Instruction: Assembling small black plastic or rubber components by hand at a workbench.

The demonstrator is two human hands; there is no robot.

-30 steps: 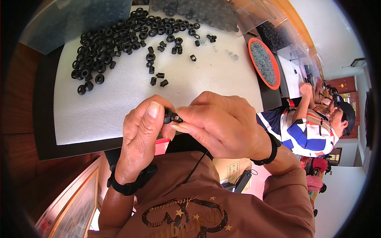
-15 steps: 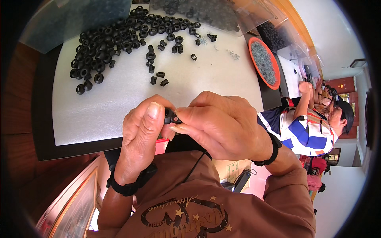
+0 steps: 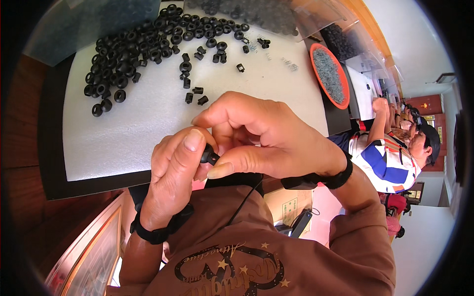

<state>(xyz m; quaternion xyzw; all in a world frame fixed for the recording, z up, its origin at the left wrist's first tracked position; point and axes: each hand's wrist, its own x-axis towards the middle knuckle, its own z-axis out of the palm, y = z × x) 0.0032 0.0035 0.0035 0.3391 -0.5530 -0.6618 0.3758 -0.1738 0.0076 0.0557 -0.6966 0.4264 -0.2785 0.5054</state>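
Note:
Near the front edge of the white foam sheet (image 3: 118, 148), my left hand (image 3: 173, 172) pinches a small black cord lock (image 3: 209, 156) between thumb and fingers. Part of the piece is hidden behind the left thumb. My right hand (image 3: 266, 138) arches over it with the index finger lifted and the thumb apart from it. The right thumb tip lies close beside the cord lock's exposed end; whether it touches, I cannot tell. Beyond my hands lie small black plungers (image 3: 189, 98) and a heap of round, hollow black cord lock bodies (image 3: 121, 66).
Several tiny metal springs (image 3: 290, 64) lie at the sheet's far right. An orange bowl (image 3: 314, 58) full of springs stands beyond its right edge. Translucent bins (image 3: 94, 32) line the back. To the right, a person in a patterned shirt (image 3: 380, 163) sits working.
My right hand has opened from its pinch on the cord lock, its index finger rising up and away. My left hand keeps its hold in nearly the same place.

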